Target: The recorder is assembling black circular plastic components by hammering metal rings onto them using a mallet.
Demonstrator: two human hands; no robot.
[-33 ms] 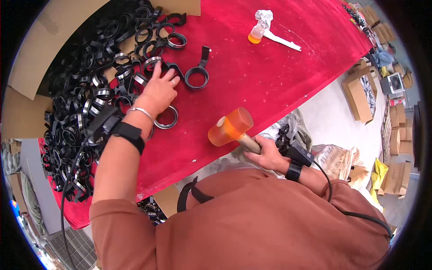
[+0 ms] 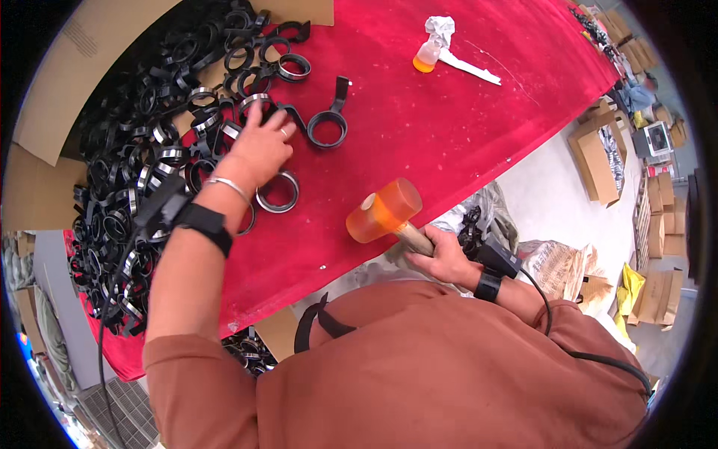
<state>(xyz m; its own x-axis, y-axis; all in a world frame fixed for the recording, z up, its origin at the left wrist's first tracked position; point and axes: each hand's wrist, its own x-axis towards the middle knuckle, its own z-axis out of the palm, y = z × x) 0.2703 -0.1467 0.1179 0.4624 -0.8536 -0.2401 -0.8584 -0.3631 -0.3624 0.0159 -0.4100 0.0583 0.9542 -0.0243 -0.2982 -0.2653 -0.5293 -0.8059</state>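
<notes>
Two hands are at work over a red worktop [image 2: 449,135]; the left hand [image 2: 258,150] lies open, fingers spread flat on black clamp rings at the edge of a large pile [image 2: 142,172]; its wrist carries a thin bangle and a black band with a small device; one metal-lined ring [image 2: 278,192] lies just beside the heel of that hand, and a black clamp [image 2: 327,123] with a long tab lies just beyond the fingertips; the right hand [image 2: 445,258] is closed around the wooden handle of a mallet [image 2: 383,211], whose orange translucent head hangs over the near edge of the worktop, well apart from the rings; a black band with a cable sits on that wrist; farther off on the cloth stand a small bottle [image 2: 426,58] with orange liquid and a crumpled white rag [image 2: 441,30]; brown cardboard [image 2: 52,82] lies under the pile; cartons [image 2: 598,157] stand on the floor at the right.
</notes>
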